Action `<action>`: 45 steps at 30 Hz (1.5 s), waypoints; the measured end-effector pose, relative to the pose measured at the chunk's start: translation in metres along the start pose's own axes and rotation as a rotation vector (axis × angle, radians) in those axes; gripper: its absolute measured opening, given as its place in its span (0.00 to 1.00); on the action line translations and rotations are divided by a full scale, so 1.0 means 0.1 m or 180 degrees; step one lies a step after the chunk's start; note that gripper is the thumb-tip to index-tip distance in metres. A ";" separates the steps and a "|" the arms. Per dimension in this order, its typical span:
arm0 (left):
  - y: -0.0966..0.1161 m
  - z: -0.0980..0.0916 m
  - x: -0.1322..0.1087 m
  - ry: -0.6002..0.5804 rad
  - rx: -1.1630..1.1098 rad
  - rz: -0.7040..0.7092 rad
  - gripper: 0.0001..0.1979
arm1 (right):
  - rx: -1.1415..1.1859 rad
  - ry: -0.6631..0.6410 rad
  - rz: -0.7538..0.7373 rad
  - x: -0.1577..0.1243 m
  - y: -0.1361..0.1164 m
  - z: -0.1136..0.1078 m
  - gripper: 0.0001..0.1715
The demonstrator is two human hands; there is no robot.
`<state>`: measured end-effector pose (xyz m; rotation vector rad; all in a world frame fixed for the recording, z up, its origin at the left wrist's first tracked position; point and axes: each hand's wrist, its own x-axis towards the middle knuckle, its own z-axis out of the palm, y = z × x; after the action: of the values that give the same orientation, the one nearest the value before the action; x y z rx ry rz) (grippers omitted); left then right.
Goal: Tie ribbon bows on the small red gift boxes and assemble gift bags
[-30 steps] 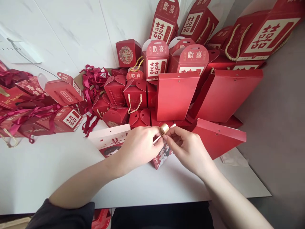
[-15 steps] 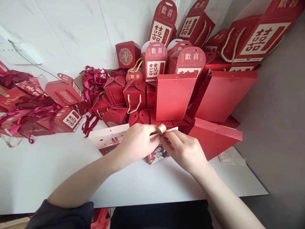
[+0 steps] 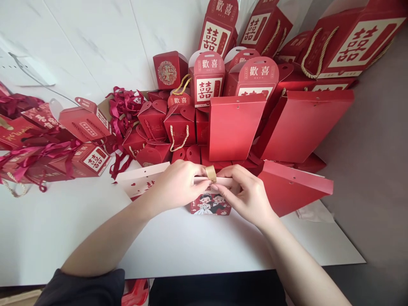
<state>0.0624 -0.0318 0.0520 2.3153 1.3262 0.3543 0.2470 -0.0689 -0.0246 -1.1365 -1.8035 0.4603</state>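
Note:
A small red gift box printed with a cartoon bride and groom stands on the white table in front of me. A gold ribbon forms a short loop above its pale top edge. My left hand is closed on that edge from the left, its thumb in front, beside the ribbon. From the right, my right hand pinches the same edge, thumb tip just below the ribbon. The ribbon's lower part is hidden by my fingers. A pale and red box with hearts is partly behind my left hand.
Several red boxes with rope handles are stacked against the tiled wall. Tall plain red boxes stand in front of them, and another plain red box leans near my right hand. Beribboned boxes line the left side.
My hands and the gift box have shifted slightly left. The box now faces me more squarely, showing the cartoon couple. My right fingers have moved from under the ribbon loop to the top edge.

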 end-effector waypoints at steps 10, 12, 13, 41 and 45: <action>0.00 -0.07 0.00 -0.0397 -0.0395 0.0034 0.12 | 0.0847 -0.0153 0.0530 0.00 0.05 -0.02 0.09; -0.04 -0.07 0.00 -0.0469 -0.0421 0.0100 0.14 | 0.0883 -0.0158 0.0586 -0.01 0.05 -0.02 0.10; -0.06 -0.07 0.00 -0.0489 -0.0403 0.0141 0.15 | 0.0897 -0.0158 0.0609 -0.01 0.05 -0.02 0.10; -0.01 0.03 0.03 -0.0149 -0.0546 0.0120 0.13 | 0.1563 0.0274 0.1052 -0.01 0.01 0.09 0.11; -0.01 0.04 0.03 -0.0200 -0.0585 0.0161 0.12 | 0.1734 0.0073 0.1027 -0.03 0.04 0.04 0.11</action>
<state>0.0644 -0.0300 0.0478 2.1917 1.1563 0.3987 0.2462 -0.0690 -0.0314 -1.0306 -1.3498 1.0510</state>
